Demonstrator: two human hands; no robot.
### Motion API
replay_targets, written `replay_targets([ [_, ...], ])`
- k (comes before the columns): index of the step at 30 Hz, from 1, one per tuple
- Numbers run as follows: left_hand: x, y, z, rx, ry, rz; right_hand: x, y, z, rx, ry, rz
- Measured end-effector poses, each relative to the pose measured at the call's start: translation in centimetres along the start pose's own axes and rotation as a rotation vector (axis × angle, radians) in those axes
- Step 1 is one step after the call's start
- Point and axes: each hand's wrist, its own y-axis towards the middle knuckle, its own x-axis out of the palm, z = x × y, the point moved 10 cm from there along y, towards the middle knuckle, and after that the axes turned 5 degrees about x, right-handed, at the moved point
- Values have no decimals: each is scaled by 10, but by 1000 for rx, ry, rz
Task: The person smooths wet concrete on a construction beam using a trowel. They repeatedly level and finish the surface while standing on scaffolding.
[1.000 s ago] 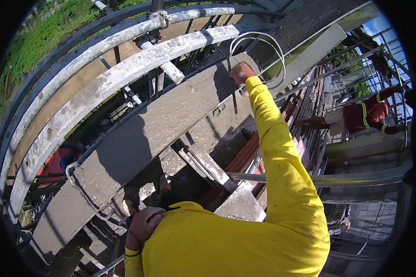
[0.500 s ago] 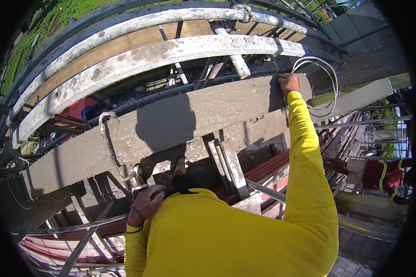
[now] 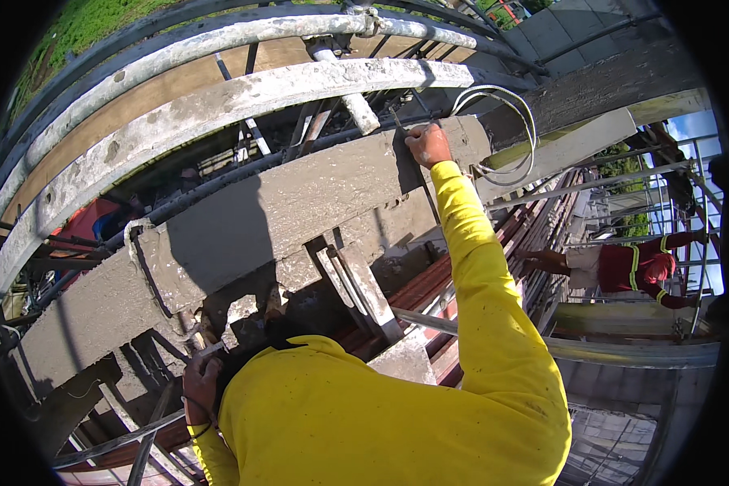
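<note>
Reaching up and far out with the right hand (image 3: pixel 428 146), at the end of a long yellow sleeve (image 3: pixel 486 275). Closing those fingers tight around something small at the top edge of the long grey concrete beam (image 3: pixel 300 206), near its right end; too small to tell what is being held. Hanging just beside that fist, off the right end of the beam, a loop of thin grey wire (image 3: pixel 506 134).

Holding the left hand (image 3: pixel 200 385) low, under the bottom edge of the beam near its left part. Curling those fingers around a thin silver metal piece (image 3: pixel 212 350), poking up from the fist toward the underside.

Running above the beam, two thick round scaffold pipes splashed with dried cement (image 3: pixel 219 105), bending across the top. Showing behind them, a flat brown wooden board (image 3: pixel 178 81). Standing well apart, far off by the right edge, another person in red clothes with yellow stripes (image 3: pixel 632 267).
</note>
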Motion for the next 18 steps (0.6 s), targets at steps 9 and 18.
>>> replay_targets([
  [9,-20,7,-10,-28,-68,7,-2,-39,-33,-23,34,27],
  [18,-48,6,-20,-11,-35,36,-5,-54,-21,43,17,44],
])
